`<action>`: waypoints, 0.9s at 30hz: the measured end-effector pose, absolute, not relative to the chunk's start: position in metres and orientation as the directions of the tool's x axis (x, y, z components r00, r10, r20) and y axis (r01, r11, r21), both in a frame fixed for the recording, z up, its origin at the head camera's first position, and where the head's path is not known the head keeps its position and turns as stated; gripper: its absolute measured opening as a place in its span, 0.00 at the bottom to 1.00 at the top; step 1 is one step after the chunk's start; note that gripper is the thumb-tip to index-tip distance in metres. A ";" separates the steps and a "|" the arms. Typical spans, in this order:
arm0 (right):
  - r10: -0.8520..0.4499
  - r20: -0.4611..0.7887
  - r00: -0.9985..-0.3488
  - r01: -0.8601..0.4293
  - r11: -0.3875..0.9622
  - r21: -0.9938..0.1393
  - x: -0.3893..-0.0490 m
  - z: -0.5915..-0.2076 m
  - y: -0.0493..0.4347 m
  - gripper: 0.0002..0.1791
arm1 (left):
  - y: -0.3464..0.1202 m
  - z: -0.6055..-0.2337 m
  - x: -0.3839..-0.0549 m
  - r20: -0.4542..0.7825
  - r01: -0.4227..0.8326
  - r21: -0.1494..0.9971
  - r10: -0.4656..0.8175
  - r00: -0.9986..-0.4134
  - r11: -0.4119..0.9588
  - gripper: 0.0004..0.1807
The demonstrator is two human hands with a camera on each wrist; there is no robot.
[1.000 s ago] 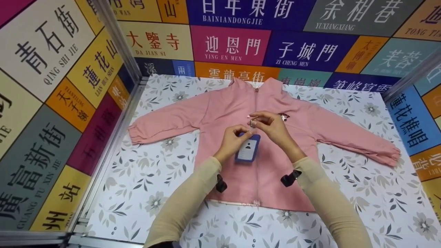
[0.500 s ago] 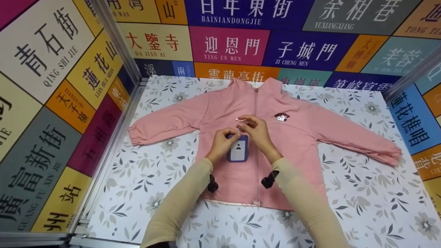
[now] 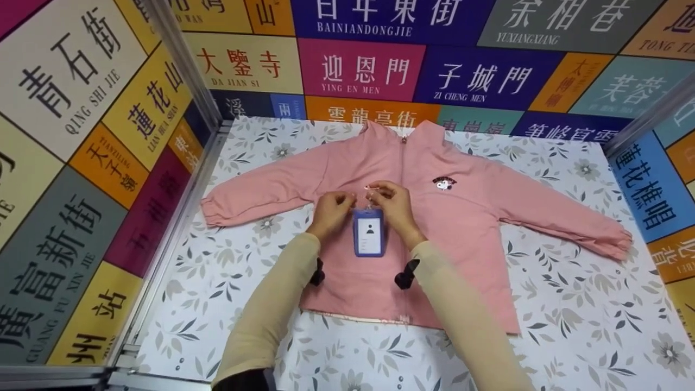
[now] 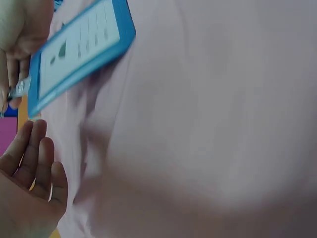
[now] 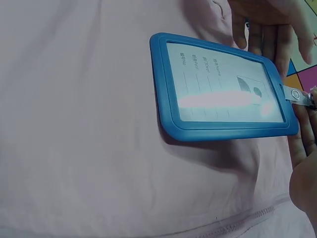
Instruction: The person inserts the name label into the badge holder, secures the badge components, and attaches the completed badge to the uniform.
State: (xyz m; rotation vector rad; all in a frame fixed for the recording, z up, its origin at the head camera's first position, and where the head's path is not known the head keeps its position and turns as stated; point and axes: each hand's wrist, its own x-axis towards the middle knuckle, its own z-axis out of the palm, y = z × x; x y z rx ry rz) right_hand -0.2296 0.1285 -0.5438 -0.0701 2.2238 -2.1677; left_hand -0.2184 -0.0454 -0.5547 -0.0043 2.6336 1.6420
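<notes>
A blue-framed ID badge holder [image 3: 369, 236] hangs upright over the front of a pink jacket [image 3: 461, 244], its card facing up. My right hand [image 3: 396, 209] pinches the clip at its top between thumb and fingers. In the right wrist view a clear snap strap [image 5: 295, 94] joins the badge to the metal clip, which the fingers partly hide. My left hand [image 3: 331, 212] is beside the badge's upper left corner, apart from it. The left wrist view shows this left hand [image 4: 34, 173] with loosely bent fingers and nothing in them.
The jacket lies spread on a white leaf-patterned tabletop [image 3: 244, 320], sleeves stretched out to both sides. Its front zipper [image 3: 403, 174] runs down the middle, and a small dog emblem [image 3: 444, 183] is on the chest. Panels with street names [image 3: 358, 70] wall in the back and sides.
Both hands and the badge have moved left across the jacket. My left hand has let go of the badge's top and drawn away leftward. The chest emblem has come into view.
</notes>
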 end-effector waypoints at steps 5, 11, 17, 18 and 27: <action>0.011 0.004 -1.000 -0.003 0.031 -0.999 -0.239 -0.560 0.122 0.12 | -0.060 -0.553 -0.231 -0.004 -0.011 0.797 -0.013 -1.000 0.603 0.16; 0.084 0.021 -0.996 -0.016 0.063 -0.998 -0.240 -0.567 0.115 0.09 | -0.074 -0.558 -0.246 0.087 0.072 0.682 0.018 -0.996 0.728 0.12; 0.109 0.022 -0.994 -0.012 0.089 -0.996 -0.239 -0.573 0.113 0.08 | -0.079 -0.563 -0.254 0.086 0.102 0.568 0.064 -0.994 0.817 0.11; 0.112 0.017 -0.994 -0.007 0.087 -0.996 -0.238 -0.574 0.112 0.07 | -0.079 -0.564 -0.254 0.080 0.097 0.564 0.063 -0.995 0.820 0.11; 0.110 -0.002 -0.994 0.008 0.051 -0.999 -0.238 -0.577 0.111 0.10 | -0.072 -0.568 -0.256 0.074 0.073 0.529 0.039 -0.996 0.846 0.10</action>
